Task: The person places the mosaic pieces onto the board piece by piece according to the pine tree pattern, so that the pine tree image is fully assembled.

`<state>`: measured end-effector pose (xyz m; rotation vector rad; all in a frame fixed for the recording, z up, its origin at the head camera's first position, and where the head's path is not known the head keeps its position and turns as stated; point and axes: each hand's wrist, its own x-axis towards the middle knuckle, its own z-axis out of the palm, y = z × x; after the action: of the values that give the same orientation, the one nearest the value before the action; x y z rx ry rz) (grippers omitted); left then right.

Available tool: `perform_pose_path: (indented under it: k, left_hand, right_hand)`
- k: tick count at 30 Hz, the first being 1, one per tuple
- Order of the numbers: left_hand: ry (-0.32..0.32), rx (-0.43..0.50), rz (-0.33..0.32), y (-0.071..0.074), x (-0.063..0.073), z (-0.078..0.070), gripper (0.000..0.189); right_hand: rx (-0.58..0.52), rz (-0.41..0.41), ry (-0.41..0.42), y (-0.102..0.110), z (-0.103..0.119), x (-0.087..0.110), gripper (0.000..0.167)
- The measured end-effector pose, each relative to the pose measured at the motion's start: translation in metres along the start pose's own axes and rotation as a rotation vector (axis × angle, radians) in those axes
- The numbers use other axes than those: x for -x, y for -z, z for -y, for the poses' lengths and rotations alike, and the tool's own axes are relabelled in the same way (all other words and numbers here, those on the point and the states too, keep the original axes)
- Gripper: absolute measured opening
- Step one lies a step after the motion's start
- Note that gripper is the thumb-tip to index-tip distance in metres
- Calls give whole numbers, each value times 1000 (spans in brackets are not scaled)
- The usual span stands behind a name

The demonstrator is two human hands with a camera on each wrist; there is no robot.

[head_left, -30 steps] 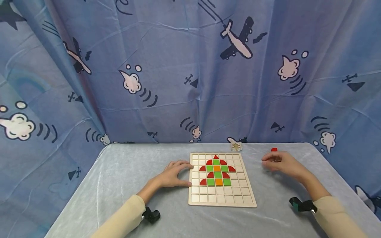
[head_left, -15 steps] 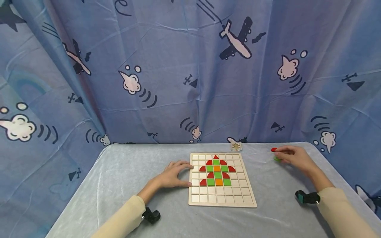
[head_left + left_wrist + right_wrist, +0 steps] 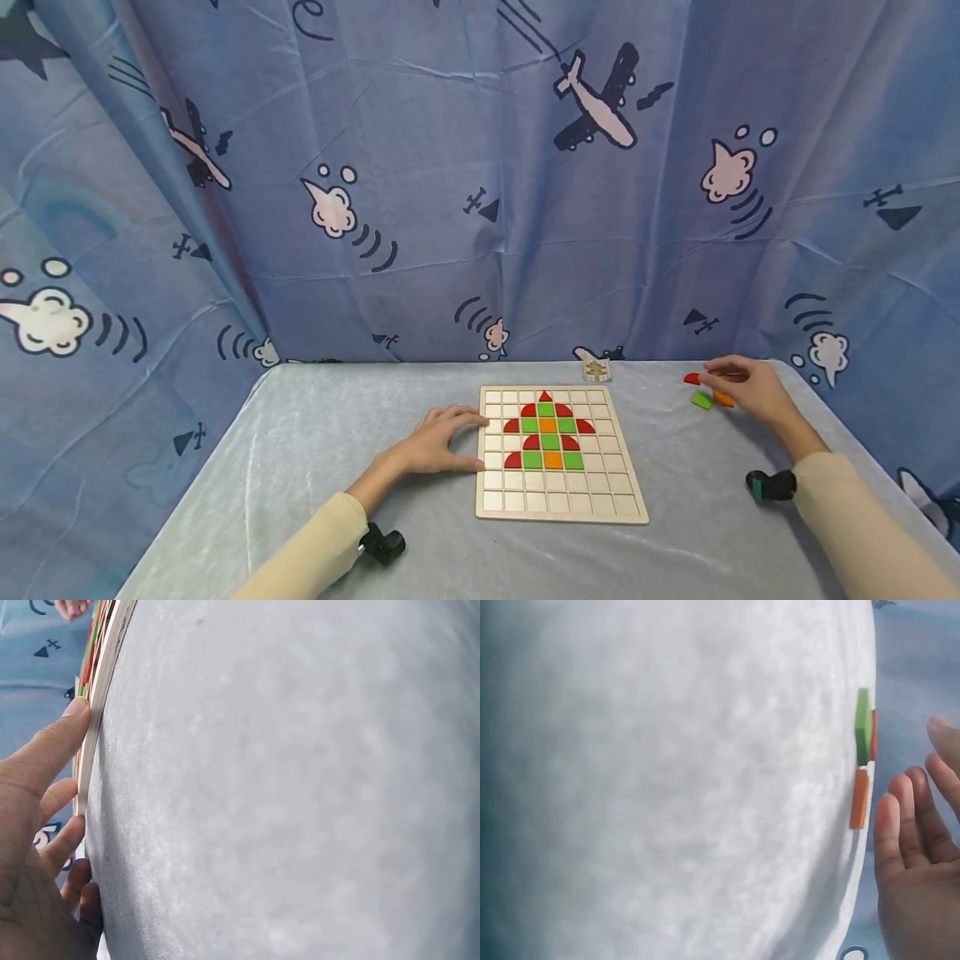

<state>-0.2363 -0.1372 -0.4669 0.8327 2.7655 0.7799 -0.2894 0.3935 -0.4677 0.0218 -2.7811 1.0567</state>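
Note:
A square wooden grid board [image 3: 525, 501] lies mid-table, with red, green and orange tiles forming a figure in its cells. My left hand [image 3: 437, 442] rests at the board's left edge, thumb and fingertips touching it; the left wrist view shows these fingers [image 3: 56, 750] against the board's side. Over the table's far right, my right hand [image 3: 753, 392] hovers with loosely bent fingers. Beneath and beside its fingertips lie a red piece [image 3: 692, 378], a green tile [image 3: 702, 401] and an orange tile [image 3: 723, 399]. In the right wrist view the hand [image 3: 919, 847] holds nothing visible.
A small patterned card [image 3: 597, 370] lies at the table's back edge, behind the board. The grey cloth-covered table [image 3: 330, 433] ends against a blue printed curtain [image 3: 420, 208].
My right hand has moved right and farther back, uncovering the green tile and then the orange one. The left hand and the board stay in place.

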Motion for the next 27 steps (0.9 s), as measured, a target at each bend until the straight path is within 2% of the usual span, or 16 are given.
perform_pose_path:
  k: [4,16,27]
  left_hand:
    - [0,-3,4,0,0,-1,68]
    - [-7,-12,12,0,-1,1,67]
    - [-12,-11,4,0,-1,1,67]
  right_hand:
    - [11,-5,-18,-1,-2,-1,61]
    - [23,39,19,-6,0,-7,62]
    - [52,73,-32,-8,1,-15,64]
